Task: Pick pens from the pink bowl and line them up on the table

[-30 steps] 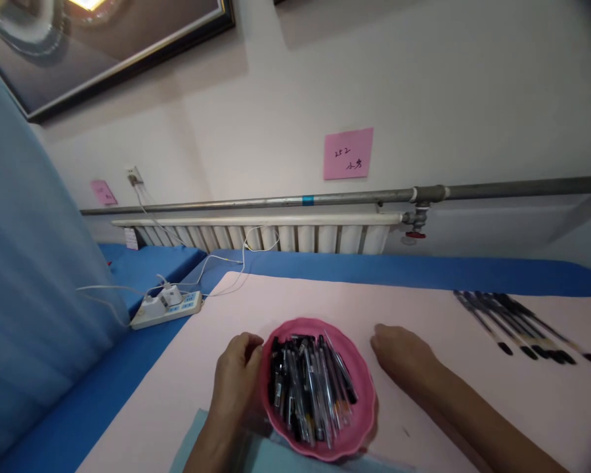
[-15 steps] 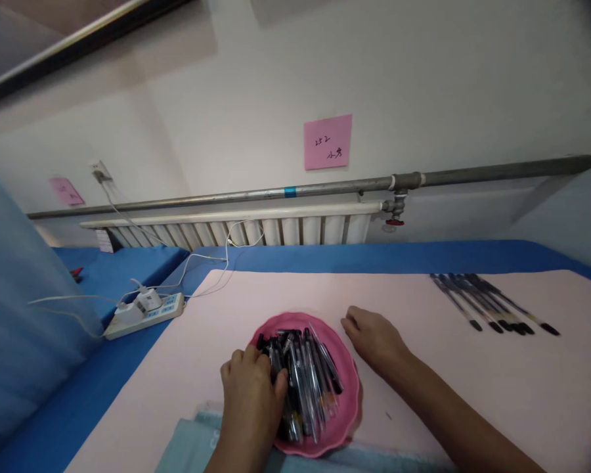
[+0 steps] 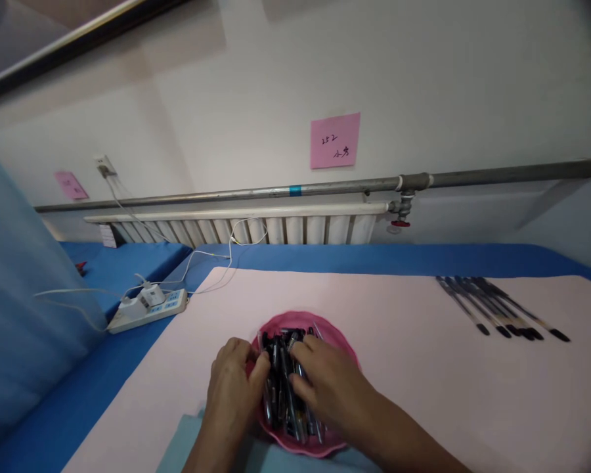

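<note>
A pink plate (image 3: 274, 322) with a wavy rim holds a heap of black and clear pens (image 3: 286, 394). At its left side is my left hand (image 3: 234, 378), its fingers curled and its thumb against the leftmost pens. Whatever is between those fingers is hidden. My right hand (image 3: 332, 381) reaches over the plate from the right, thumb and forefinger apart, their tips at the pens in the middle. Farther right, several pens (image 3: 502, 309) with black caps lie side by side on the pink sheet (image 3: 404, 341).
A blue cloth (image 3: 184, 443) lies partly under the plate. On the left, a white power strip (image 3: 150, 312) with plugs and trailing cables rests on the blue surface (image 3: 86, 374). Behind stand a radiator (image 3: 295, 230), a pipe (image 3: 345, 189) and a red-handled valve (image 3: 401, 223).
My right hand has moved left from beside the plate to over the pens. My left hand has shifted slightly left, its thumb now nearer its fingers. The view has shifted slightly.
</note>
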### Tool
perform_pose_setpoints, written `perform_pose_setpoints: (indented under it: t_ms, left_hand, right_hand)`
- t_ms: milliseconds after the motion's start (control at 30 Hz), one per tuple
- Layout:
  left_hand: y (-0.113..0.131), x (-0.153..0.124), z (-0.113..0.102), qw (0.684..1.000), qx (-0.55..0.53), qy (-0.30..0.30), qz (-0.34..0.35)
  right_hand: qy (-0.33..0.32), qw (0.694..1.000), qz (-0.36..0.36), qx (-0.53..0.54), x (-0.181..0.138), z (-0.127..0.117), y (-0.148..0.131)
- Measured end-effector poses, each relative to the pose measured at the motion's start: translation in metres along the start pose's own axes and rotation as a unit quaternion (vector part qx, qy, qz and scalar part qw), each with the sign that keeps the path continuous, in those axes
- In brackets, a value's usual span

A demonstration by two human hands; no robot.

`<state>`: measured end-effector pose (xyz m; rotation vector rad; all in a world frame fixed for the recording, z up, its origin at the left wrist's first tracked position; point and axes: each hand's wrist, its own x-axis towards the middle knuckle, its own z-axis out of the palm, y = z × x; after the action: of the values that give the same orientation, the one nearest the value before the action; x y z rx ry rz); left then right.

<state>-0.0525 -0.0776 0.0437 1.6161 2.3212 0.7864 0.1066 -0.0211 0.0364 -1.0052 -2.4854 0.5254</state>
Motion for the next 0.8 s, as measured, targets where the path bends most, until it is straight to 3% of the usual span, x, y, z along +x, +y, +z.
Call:
perform_pose_setpoints:
  t_ms: [133, 267, 467, 800]
  left_hand:
    - [0.003, -0.002, -0.002, 0.998, -0.058, -0.010, -0.025]
    - [0.005, -0.004, -0.005, 0.994, -0.099, -0.018, -0.045]
    - [0.005, -0.004, -0.005, 0.991, -0.124, -0.016, -0.041]
    - [0.009, -0.004, -0.003, 0.990, -0.136, -0.017, -0.038]
  right_hand:
    - [0.028, 0.996, 0.087, -0.014, 0.000, -0.028, 0.014]
    - [-0.029, 0.988, 0.136, -0.072, -0.001, -0.046, 0.025]
    - [-0.079, 0.992, 0.089, -0.029, -0.003, -0.036, 0.015]
    - [-0.091, 0.979, 0.088, -0.161, 0.000, -0.022, 0.001]
